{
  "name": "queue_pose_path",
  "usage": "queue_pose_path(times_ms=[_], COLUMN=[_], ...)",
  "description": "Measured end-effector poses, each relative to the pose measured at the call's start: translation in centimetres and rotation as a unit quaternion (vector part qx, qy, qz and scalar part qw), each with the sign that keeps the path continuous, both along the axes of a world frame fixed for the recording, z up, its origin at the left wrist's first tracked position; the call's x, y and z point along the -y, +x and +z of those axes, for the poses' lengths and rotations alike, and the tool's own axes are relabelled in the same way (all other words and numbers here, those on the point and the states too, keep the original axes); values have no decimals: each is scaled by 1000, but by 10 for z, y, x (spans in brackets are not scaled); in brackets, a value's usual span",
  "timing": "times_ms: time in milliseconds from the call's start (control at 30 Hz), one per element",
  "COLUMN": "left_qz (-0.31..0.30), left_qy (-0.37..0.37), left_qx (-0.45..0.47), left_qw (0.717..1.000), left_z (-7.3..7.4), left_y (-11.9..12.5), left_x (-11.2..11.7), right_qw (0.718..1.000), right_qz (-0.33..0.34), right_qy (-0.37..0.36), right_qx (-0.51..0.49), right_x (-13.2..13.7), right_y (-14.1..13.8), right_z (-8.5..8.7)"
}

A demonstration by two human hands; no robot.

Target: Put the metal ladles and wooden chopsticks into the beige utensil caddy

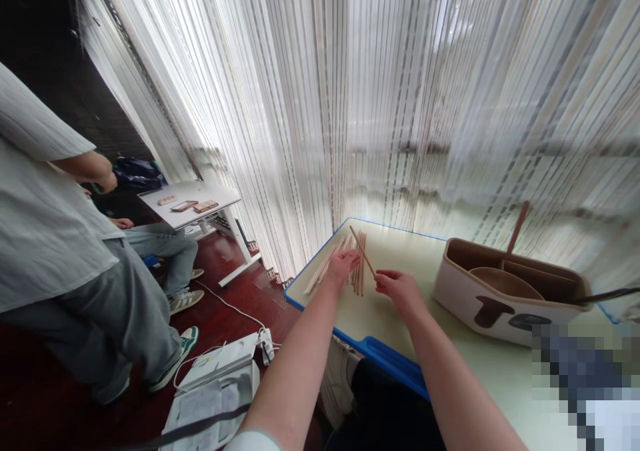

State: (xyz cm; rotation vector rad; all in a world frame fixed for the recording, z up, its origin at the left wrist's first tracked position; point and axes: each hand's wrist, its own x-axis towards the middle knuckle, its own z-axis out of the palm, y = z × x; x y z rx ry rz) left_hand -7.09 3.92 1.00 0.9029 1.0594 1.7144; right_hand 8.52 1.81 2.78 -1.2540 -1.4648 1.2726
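Note:
My right hand (397, 288) pinches the lower end of a thin brown chopstick (364, 253), which slants up and to the left above the table. My left hand (343, 268) is over several loose chopsticks, its fingers curled together; what they hold, if anything, is hidden. Pale chopsticks (320, 272) lie to the left of that hand, and browner chopsticks (361, 279) lie just right of it. All of them rest on a cream folding table (400, 251) with a blue rim.
On the right of the table stands a divided caddy (480, 307) with a brown stick upright in it. A white side table (200, 211) carries small flat items. Two people (55, 204) are at left. An open white box (215, 391) and cables lie on the floor; striped curtains (375, 91) hang behind.

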Motion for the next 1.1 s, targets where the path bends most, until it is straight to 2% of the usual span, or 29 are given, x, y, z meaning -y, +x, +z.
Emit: queue_pose_path(times_ms=[67,133,267,367,433,567,700,833,933,1100], left_qz=[-11,-11,-10,-48,-77,-107,-122,-131,-175,-231], left_qy=[-1,3,25,28,29,34,57,105,142,202], left_qx=[15,44,107,96,75,24,-45,-93,-89,-78], left_qw=[1000,999,994,994,994,993,990,982,970,949], left_z=[2,4,8,16,25,54,89,122,145,182], left_y=[0,-2,-2,8,17,35,55,87,121,179], left_x=[0,0,2,8,13,23,30,33,31,14], right_qw=[995,990,986,976,975,985,981,951,931,890], right_qz=[46,80,139,201,212,174,121,45,-19,-133], right_qy=[-46,-67,-83,-86,-66,11,103,207,261,294], right_qx=[-73,-94,-52,-9,-2,13,107,226,254,323], right_x=[5,7,9,10,10,10,19,36,44,39], right_y=[-2,-2,4,12,17,28,50,88,119,168], right_z=[3,4,6,10,14,27,46,75,102,146])
